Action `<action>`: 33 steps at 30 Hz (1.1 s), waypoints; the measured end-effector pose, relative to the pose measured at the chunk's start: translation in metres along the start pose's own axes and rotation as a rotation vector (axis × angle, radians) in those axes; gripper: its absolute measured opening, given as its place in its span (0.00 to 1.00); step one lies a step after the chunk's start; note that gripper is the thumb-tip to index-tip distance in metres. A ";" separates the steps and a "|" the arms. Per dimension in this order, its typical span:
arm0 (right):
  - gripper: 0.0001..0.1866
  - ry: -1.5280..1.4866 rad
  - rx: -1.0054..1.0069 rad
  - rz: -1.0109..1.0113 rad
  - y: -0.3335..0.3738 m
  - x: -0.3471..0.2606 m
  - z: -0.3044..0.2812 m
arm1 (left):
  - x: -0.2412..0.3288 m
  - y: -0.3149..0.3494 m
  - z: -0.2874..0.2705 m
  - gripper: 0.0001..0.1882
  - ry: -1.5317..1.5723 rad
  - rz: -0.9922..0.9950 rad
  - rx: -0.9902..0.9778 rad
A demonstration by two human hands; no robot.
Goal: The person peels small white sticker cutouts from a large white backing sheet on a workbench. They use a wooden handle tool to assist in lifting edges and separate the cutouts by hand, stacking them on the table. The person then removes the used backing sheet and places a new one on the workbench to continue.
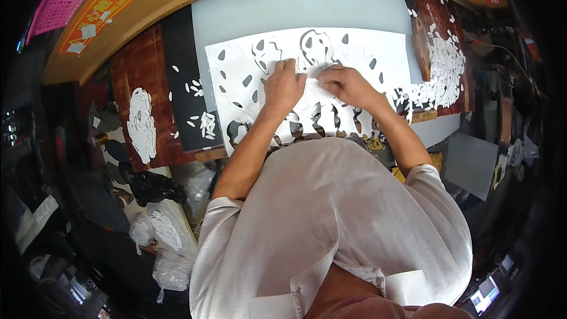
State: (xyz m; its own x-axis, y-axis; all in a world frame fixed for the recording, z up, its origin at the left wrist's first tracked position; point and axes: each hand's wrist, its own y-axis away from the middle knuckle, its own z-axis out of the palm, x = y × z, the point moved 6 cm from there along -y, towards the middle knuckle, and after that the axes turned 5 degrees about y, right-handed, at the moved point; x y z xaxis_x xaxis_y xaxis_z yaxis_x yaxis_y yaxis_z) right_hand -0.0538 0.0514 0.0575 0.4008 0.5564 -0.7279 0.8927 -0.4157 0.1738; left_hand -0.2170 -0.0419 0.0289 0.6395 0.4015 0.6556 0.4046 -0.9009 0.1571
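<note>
A large white sheet (387, 53) with rows of die-cut outlines and dark holes lies in front of me, its near edge hanging by my waist. My left hand (285, 88) rests on its middle, fingers bent down and close together, thumb toward the right. Just right of it, my right hand (352, 87) is closed in a pinch low over the sheet. Whatever lies between the fingertips of either hand is too small or hidden to make out. Dark gaps show around a loosened cut-out shape (317, 44) just beyond my hands.
A stack of white cut-outs (142, 124) lies on the red-brown board at left. Small white offcuts (208, 125) are scattered on the black strip, with a larger heap (446, 68) at right. Behind the sheet is a pale grey plate (295, 6), bounded by a yellow machine frame (159, 3).
</note>
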 end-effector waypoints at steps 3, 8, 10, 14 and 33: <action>0.25 0.190 -0.037 -0.019 -0.011 -0.001 0.028 | -0.003 0.003 0.002 0.21 0.058 0.070 0.084; 0.22 0.194 0.015 -0.065 -0.010 0.006 0.034 | -0.010 0.003 0.005 0.16 0.143 0.081 0.121; 0.21 0.183 0.012 -0.091 -0.009 0.008 0.033 | -0.010 0.004 0.004 0.15 0.141 0.087 0.135; 0.19 0.192 0.011 -0.147 -0.011 0.008 0.036 | -0.010 0.006 0.005 0.17 0.138 0.032 0.119; 0.11 0.393 0.330 -0.396 0.005 0.004 0.046 | 0.000 0.023 0.011 0.20 -0.023 0.213 0.212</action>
State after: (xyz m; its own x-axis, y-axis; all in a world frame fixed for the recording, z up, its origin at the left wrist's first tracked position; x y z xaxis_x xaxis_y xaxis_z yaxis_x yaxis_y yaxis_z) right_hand -0.0575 0.0186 0.0253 0.1558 0.9086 -0.3874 0.9034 -0.2897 -0.3160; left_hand -0.2002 -0.0613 0.0242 0.7384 0.2129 0.6399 0.3857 -0.9117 -0.1417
